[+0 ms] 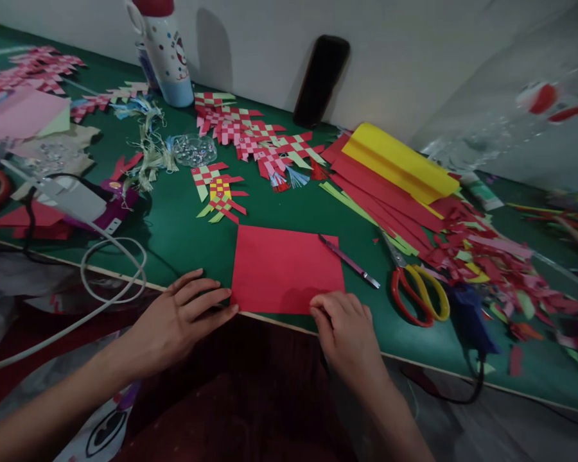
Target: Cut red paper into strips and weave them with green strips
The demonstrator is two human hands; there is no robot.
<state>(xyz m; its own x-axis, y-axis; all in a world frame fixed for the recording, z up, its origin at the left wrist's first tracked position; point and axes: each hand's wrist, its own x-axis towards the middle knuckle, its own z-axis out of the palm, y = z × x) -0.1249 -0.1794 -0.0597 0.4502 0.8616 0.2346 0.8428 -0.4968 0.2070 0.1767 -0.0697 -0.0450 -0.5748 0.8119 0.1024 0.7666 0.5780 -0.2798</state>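
A red paper sheet [286, 268] lies flat on the green table [173, 224] at its near edge. My left hand [180, 317] rests with fingers stretched out, fingertips touching the sheet's near left corner. My right hand [347, 330] has its fingers curled down on the sheet's near right corner, pinching the edge. A slim pink craft knife [349, 261] lies just past the sheet's far right corner. Scissors with red and yellow handles [417, 289] lie to the right of it.
Woven red-and-white paper fish [250, 138] lie across the middle. Red and yellow paper sheets [390, 176] and scraps [501, 269] pile at right. A white bottle [166, 51], a dark phone [320, 80], a bowl of beads [195, 151] and a white cable [110, 276] are nearby.
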